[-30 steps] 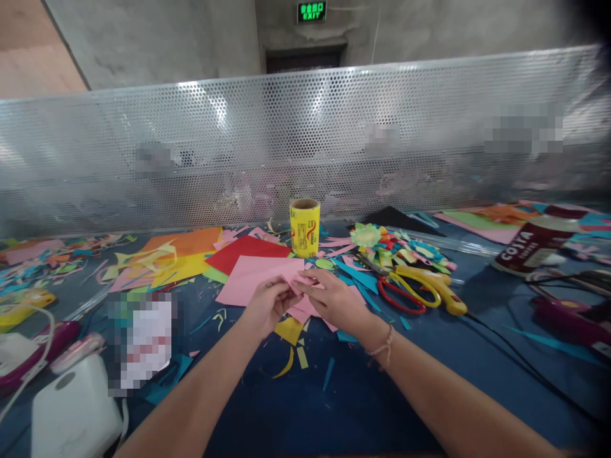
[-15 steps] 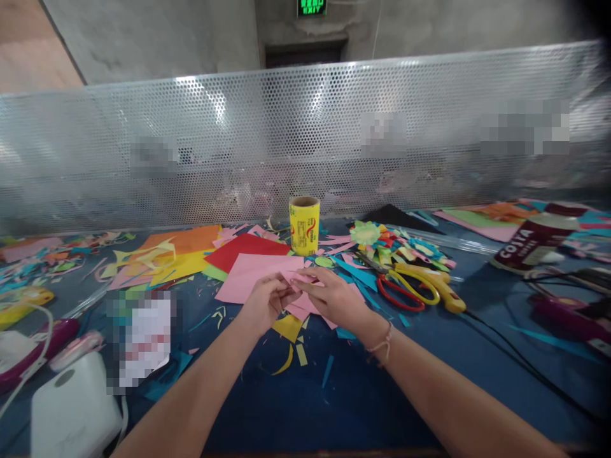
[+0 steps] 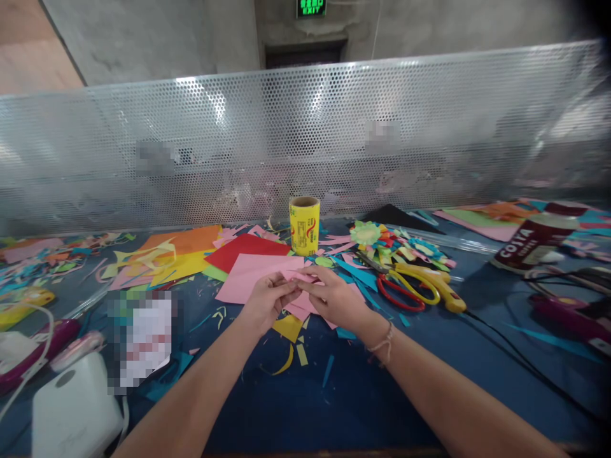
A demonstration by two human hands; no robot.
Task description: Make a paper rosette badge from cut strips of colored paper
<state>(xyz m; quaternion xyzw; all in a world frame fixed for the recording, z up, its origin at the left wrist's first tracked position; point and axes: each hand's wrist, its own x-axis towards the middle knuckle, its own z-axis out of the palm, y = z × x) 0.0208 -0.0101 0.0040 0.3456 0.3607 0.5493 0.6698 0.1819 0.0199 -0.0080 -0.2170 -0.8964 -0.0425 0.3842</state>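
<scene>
Both my hands meet at the middle of the table, fingers pinched together around a small piece of pink paper (image 3: 292,275). My left hand (image 3: 268,299) grips its left side and my right hand (image 3: 331,296) its right side; the fingers hide much of it. Beneath and behind them lies a larger pink paper sheet (image 3: 243,277). A red sheet (image 3: 245,249) sits behind that. Just in front of my fingers is a scrap of yellow paper (image 3: 287,327). Beyond my hands a yellow cardboard tube (image 3: 304,228) stands upright.
Red- and yellow-handled scissors (image 3: 405,286) lie right of my hands beside a yellow glue gun (image 3: 442,286) with a black cord. A Costa bottle (image 3: 534,240) leans at far right. A white box-shaped device (image 3: 76,407) sits front left. A perforated metal screen (image 3: 229,146) closes the back.
My left thumb and fingers have shifted slightly on the small pink paper, coming closer to the right fingertips. Everything else on the table looks unchanged.
</scene>
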